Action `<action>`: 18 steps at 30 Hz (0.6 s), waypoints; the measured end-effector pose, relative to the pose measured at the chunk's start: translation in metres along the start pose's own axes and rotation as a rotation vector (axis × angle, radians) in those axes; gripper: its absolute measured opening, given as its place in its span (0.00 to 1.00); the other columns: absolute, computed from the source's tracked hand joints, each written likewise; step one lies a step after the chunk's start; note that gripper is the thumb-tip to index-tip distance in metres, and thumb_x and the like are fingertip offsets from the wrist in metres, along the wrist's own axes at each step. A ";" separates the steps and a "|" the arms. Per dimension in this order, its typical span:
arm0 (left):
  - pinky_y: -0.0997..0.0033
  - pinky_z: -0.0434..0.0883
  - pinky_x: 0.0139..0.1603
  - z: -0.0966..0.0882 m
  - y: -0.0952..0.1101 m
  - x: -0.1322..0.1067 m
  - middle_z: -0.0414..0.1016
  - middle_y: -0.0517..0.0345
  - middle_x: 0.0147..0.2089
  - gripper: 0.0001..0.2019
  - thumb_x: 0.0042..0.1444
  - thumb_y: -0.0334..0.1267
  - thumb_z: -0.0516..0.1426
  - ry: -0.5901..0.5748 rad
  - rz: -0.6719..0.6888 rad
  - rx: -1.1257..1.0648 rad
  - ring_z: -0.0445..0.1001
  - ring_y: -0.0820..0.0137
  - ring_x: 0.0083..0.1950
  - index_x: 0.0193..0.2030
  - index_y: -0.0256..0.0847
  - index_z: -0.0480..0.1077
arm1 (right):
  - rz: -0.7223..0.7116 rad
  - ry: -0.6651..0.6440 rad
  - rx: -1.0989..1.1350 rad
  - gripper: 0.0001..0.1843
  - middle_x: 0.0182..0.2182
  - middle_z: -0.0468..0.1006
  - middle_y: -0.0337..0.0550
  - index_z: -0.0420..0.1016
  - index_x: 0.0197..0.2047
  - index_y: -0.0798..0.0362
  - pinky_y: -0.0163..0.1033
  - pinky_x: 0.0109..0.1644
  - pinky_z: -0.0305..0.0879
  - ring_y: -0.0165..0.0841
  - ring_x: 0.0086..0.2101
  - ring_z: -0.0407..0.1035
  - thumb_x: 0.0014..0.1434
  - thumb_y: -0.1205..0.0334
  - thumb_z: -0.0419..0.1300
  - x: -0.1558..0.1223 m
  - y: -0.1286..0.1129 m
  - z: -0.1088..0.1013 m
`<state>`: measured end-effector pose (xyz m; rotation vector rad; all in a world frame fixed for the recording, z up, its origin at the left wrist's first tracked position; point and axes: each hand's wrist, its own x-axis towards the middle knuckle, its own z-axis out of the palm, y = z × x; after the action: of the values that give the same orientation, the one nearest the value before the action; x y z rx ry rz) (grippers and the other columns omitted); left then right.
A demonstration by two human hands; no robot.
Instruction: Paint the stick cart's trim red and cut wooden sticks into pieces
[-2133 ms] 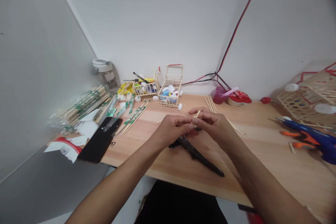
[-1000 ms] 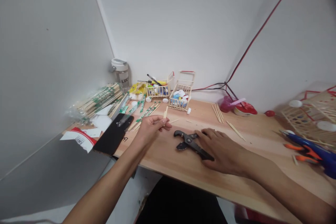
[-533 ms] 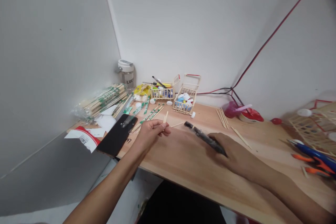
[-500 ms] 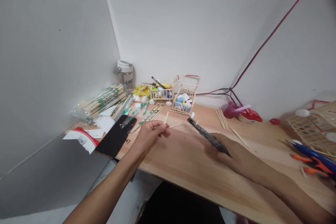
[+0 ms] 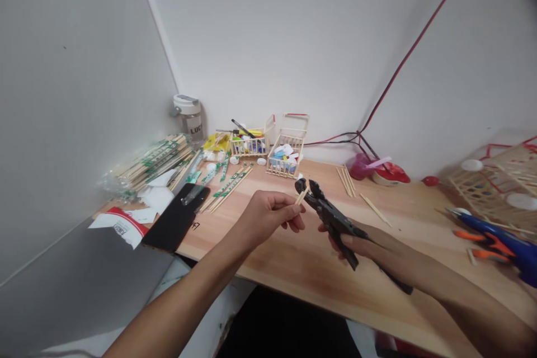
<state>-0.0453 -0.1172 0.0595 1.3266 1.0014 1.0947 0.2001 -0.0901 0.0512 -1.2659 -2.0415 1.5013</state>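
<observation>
Grip of the left hand (image 5: 268, 215) pinches a light, stiff wooden stick (image 5: 301, 197); the right hand (image 5: 348, 244) closes around heavier black pliers (image 5: 333, 219) by the handles.

Cutting pliers (image 5: 333, 218): grip partly buried in the fingers of the right hand (image 5: 350, 243); one handle passes out of sight behind those fingers, its end showing again below them. Wooden stick (image 5: 302, 196): lower end hidden by the fingertips of the left hand (image 5: 268, 218); upper end too small against the jaws to tell whether they bite it. Right of the fingers, glue gun (image 5: 509, 249) and lattice model (image 5: 499, 179) both cut off by the frame edge. Below the fingers, red object (image 5: 394, 349) blurred, cut by the bottom edge. Well beyond the fingertips, basket contents (image 5: 285, 152) too small to name.
</observation>
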 end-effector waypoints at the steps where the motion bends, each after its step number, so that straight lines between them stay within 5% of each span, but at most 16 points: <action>1: 0.76 0.67 0.29 0.001 -0.001 0.000 0.77 0.53 0.26 0.11 0.54 0.41 0.59 -0.005 -0.013 -0.001 0.72 0.74 0.26 0.32 0.33 0.75 | 0.002 -0.006 -0.001 0.29 0.34 0.77 0.46 0.71 0.55 0.52 0.47 0.40 0.68 0.40 0.34 0.71 0.57 0.43 0.56 -0.001 -0.001 0.001; 18: 0.78 0.68 0.26 -0.008 0.023 -0.010 0.76 0.53 0.23 0.11 0.52 0.38 0.59 -0.060 -0.158 0.153 0.72 0.75 0.23 0.25 0.33 0.73 | 0.001 0.056 -0.109 0.26 0.33 0.77 0.45 0.74 0.52 0.51 0.43 0.35 0.66 0.38 0.32 0.69 0.55 0.45 0.58 -0.004 -0.008 0.002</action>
<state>-0.0557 -0.1266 0.0814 1.3690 1.1424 0.8689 0.1974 -0.0952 0.0588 -1.3340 -2.1123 1.3558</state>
